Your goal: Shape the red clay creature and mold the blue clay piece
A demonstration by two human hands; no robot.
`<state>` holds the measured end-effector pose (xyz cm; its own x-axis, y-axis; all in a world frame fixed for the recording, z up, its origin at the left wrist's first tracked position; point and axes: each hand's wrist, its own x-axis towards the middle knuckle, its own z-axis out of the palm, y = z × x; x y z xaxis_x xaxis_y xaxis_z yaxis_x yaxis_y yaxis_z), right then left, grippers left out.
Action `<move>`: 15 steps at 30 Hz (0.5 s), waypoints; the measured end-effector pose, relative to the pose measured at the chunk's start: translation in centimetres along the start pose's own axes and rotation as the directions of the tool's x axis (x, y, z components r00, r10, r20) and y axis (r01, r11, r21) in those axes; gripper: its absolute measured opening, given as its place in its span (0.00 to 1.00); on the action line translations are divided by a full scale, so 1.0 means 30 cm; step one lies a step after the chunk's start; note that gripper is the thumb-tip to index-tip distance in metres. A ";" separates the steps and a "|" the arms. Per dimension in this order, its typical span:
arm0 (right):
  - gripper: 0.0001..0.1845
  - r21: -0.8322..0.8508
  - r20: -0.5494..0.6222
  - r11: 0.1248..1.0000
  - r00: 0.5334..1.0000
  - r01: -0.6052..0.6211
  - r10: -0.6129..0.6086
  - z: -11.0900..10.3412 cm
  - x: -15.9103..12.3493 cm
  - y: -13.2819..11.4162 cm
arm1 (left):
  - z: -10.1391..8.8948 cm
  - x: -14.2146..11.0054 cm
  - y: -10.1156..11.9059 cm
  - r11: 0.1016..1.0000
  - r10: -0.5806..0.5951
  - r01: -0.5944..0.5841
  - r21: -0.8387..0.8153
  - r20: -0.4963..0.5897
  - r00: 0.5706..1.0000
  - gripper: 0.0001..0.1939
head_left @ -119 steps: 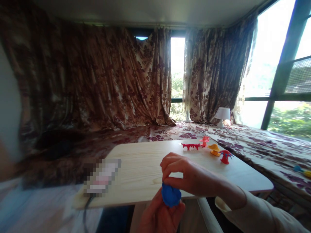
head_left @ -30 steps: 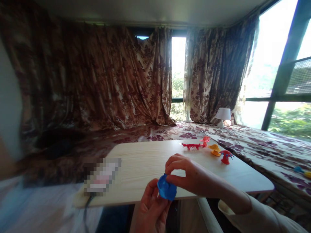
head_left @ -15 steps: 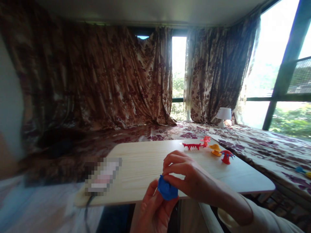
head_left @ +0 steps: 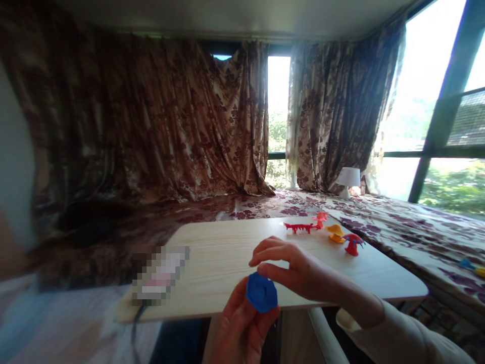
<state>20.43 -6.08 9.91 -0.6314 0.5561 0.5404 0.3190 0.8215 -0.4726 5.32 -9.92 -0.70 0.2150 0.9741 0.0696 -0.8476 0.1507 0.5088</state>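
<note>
A blue piece of modelling clay (head_left: pixel 262 293), roundish with folds on its face, is held by my left hand (head_left: pixel 242 326) at the table's near edge. The fingers and thumb of that hand wrap round it from below and the left. My right hand (head_left: pixel 299 265) hovers just above, its fingers spread apart and holding nothing. Its thumb tip is close to the clay's upper edge; whether they touch I cannot tell.
On the pale wooden table (head_left: pixel 212 253) stand a long red clay figure (head_left: pixel 299 228), a pinkish-red one (head_left: pixel 320 219), a yellow mushroom shape (head_left: pixel 335 233) and a red-and-blue one (head_left: pixel 352 244). A blurred-out device (head_left: pixel 162 275) with a cable lies at the left. A white lamp (head_left: pixel 349 178) stands behind.
My right hand's fingers have come away from the clay and spread, moving slightly up. The folded face of the clay shows more fully. My left hand keeps its hold.
</note>
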 end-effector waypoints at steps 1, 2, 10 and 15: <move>0.08 -0.009 -0.002 1.000 1.000 -0.025 0.025 -0.004 -0.006 0.002 | -0.001 0.000 0.001 1.000 0.013 -0.013 -0.008 -0.012 1.000 0.16; 0.07 -0.027 0.004 0.998 0.999 -0.053 0.053 -0.008 -0.012 0.005 | -0.002 0.001 0.001 0.999 0.027 -0.027 -0.017 -0.022 0.999 0.15; 0.02 -0.095 0.006 0.992 0.997 -0.081 0.082 0.016 -0.023 0.016 | -0.014 0.007 0.002 0.999 0.026 -0.026 -0.019 -0.002 1.000 0.14; 0.05 -0.143 -0.026 0.990 1.000 -0.002 -0.002 0.020 -0.018 0.004 | 0.003 0.007 0.012 1.000 -0.026 0.026 0.005 -0.010 1.000 0.11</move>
<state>20.39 -6.34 9.14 -0.6133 0.5575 0.5595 0.4177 0.8302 -0.3692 5.09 -9.66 -0.44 0.2323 0.9715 0.0479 -0.8392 0.1753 0.5147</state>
